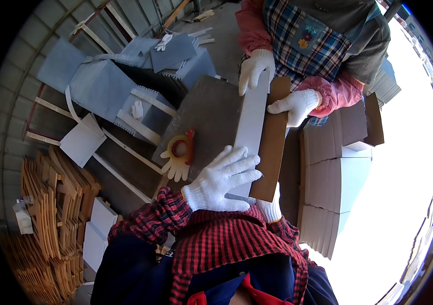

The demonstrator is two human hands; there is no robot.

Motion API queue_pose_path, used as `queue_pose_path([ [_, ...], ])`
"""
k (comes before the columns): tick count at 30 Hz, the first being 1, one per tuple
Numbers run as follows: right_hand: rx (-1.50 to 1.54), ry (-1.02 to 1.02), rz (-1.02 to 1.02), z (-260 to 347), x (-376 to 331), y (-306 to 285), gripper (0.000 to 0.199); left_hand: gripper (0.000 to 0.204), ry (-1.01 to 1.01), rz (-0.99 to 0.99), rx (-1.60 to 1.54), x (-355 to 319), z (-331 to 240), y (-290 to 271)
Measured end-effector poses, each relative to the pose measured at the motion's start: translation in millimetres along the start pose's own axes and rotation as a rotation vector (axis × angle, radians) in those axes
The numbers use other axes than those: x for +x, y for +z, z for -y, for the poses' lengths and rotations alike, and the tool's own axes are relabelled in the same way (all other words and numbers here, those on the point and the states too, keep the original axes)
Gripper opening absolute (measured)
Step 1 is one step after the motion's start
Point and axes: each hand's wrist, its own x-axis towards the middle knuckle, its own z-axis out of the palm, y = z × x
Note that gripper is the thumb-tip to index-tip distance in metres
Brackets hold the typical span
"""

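A long cardboard box lies lengthwise before me, its white face up and a brown flap folded out along the right side. My left hand, in a white knitted glove, rests open with fingers spread on the near end of the white face. My right hand, also gloved, is at the near end beside the flap; the cardboard hides its fingers. Across from me a co-worker's gloved hand touches the box's far end. The co-worker's other hand holds the flap's far part.
On the grey table, left of the box, lie a red tape dispenser and a pale glove. Grey sheets are stacked at the far left. Wooden slats are piled at the near left. Flat cartons stand stacked at the right.
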Motion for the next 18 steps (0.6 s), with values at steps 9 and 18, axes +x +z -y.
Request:
queue_pose_path([
  [9, 0.775, 0.171, -0.028, -20.1, 2.4, 23.6, 0.040, 0.049, -0.306, -0.157, 0.049, 83.0, 83.4, -18.9],
  [18, 0.250, -0.006, -0.116, 10.7, 25.8, 10.4, 0.053, 0.059, -0.433, -0.555, -0.116, 107.1, 69.4, 52.6],
])
